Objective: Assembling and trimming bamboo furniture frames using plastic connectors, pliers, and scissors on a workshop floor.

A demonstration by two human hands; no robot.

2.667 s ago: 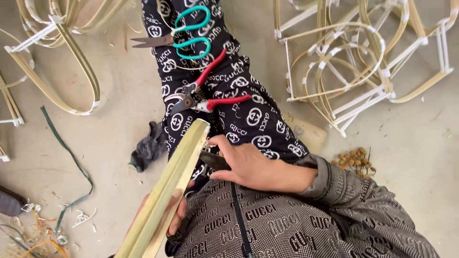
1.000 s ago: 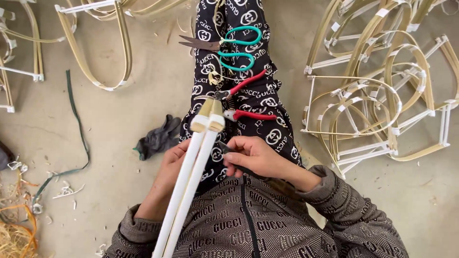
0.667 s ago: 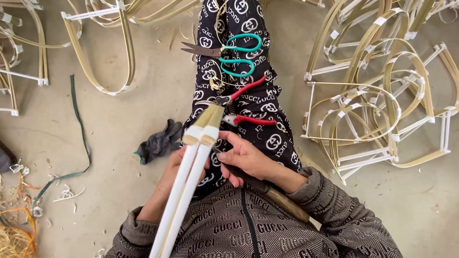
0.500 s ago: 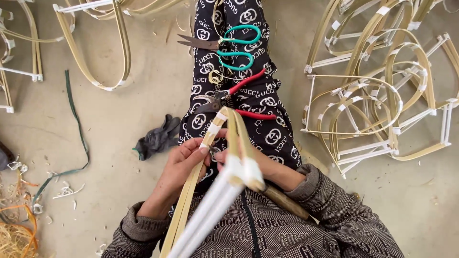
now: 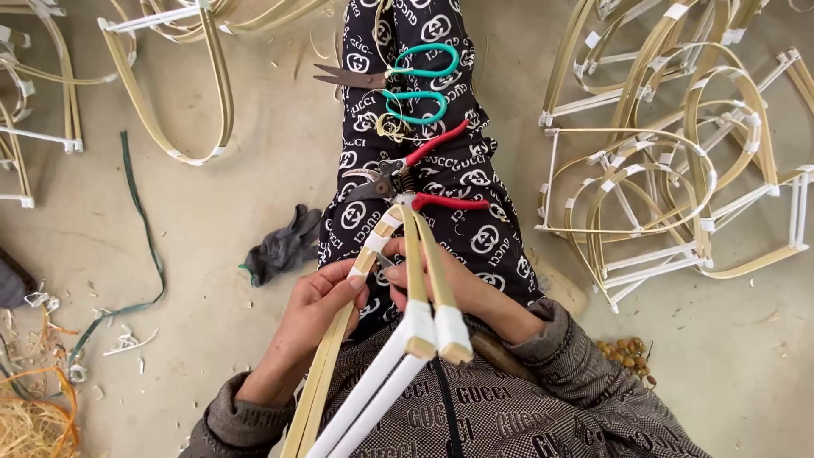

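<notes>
Bamboo frame [image 5: 420,280] swung up since half-second ago, taped ends nearer camera. Left hand [image 5: 318,309] pinches left strip, right hand [image 5: 445,288] closed round middle strips, steadying frame above lap. Pliers [image 5: 415,174] just beyond frame, scissors [image 5: 403,80] farther.

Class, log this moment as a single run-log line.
left hand: grips bent bamboo strip frame with white tape | right hand: holds it too | red-handled pliers: on lap

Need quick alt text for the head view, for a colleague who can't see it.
Both hands, left hand and right hand, grip a taped bamboo strip frame over the lap. Red-handled pliers and teal scissors lie on the outstretched leg.
</notes>
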